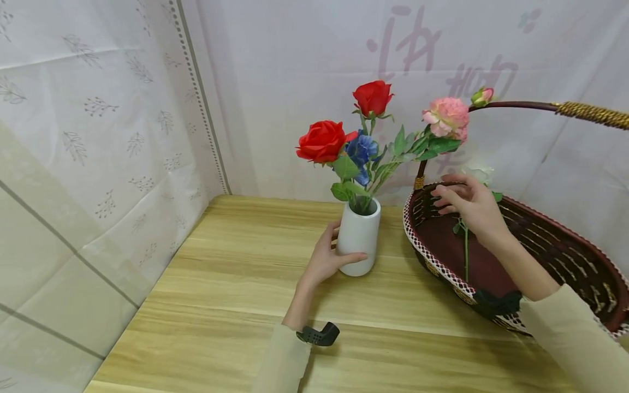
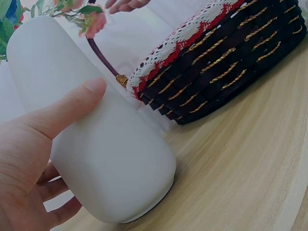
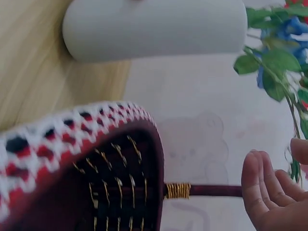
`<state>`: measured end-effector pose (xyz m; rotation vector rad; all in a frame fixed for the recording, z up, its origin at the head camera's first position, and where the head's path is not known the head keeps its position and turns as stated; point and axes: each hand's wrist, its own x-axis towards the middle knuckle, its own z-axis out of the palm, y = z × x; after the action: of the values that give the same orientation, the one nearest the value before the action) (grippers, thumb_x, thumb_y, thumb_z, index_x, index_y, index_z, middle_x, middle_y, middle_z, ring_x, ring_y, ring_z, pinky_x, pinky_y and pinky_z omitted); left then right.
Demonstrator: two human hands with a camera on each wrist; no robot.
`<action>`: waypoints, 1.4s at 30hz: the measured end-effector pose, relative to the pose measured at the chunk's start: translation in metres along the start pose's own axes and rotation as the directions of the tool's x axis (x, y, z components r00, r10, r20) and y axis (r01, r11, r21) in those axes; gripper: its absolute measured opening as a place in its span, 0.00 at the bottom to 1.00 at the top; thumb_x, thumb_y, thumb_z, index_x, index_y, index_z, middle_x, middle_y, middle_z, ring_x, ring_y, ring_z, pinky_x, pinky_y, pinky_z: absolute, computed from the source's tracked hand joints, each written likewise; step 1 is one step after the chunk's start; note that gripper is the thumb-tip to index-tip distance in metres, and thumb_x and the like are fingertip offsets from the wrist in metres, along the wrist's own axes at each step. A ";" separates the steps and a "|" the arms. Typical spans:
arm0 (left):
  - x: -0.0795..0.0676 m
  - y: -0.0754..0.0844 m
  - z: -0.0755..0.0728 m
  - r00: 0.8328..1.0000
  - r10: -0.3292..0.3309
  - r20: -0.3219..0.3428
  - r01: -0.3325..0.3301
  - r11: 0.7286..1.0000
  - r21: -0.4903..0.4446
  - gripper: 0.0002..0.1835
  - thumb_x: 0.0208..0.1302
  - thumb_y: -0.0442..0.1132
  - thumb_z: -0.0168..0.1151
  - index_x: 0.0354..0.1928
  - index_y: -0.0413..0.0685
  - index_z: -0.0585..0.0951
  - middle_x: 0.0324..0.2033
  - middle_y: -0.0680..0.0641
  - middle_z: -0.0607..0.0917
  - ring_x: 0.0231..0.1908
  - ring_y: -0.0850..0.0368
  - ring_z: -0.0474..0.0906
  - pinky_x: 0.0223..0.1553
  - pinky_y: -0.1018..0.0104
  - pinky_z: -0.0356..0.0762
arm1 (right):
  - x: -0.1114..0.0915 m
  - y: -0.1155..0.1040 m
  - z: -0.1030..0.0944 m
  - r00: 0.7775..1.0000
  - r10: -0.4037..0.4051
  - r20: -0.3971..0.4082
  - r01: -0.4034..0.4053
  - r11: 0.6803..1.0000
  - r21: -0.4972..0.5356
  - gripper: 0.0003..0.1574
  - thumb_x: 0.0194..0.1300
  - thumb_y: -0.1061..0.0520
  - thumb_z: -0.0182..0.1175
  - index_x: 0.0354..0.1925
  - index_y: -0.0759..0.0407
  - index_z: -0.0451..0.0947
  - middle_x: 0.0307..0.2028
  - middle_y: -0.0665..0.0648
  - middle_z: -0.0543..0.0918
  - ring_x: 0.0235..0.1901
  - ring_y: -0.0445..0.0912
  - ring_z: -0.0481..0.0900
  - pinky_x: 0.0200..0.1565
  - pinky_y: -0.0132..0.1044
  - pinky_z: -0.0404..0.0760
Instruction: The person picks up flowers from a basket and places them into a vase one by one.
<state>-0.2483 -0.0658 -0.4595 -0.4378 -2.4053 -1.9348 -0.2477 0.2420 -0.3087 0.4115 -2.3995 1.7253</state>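
My left hand [image 1: 328, 255] grips the white vase [image 1: 360, 237], thumb across its front and fingers round the far side. The vase stands upright on the wooden table. In it are two red roses [image 1: 321, 143], a blue flower [image 1: 362, 153] and a pink flower stem [image 1: 446, 117] leaning right toward the basket. My right hand [image 1: 474, 210] hovers over the basket's left end, its fingers loosely bent and holding nothing. Behind that hand a white flower [image 1: 479, 174] partly shows, its green stem [image 1: 466, 254] reaching down into the basket.
A dark woven basket [image 1: 550, 224] with lace trim stands on the right; its arched handle [image 1: 521, 105] rises behind the pink flower. The wooden table [image 1: 236, 284] meets patterned white curtains [image 1: 123, 136] at the left and back. My left wrist wears a black band [image 1: 319, 334].
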 end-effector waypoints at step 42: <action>-0.001 0.003 0.000 1.000 -0.008 0.000 0.008 1.000 -0.015 0.49 0.50 0.47 0.82 0.72 0.55 0.65 0.61 0.48 0.75 0.59 0.47 0.74 0.59 0.48 0.74 | 0.004 0.068 -0.090 0.961 0.270 0.059 -0.246 0.932 -0.268 0.44 0.78 0.44 0.51 0.70 0.80 0.54 0.41 0.46 0.81 0.33 0.31 0.83 0.37 0.31 0.84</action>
<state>-0.2464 -0.0652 -0.4572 -0.4288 -2.3972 -1.9576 -0.2755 0.3466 -0.3397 0.1486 -2.8100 1.4792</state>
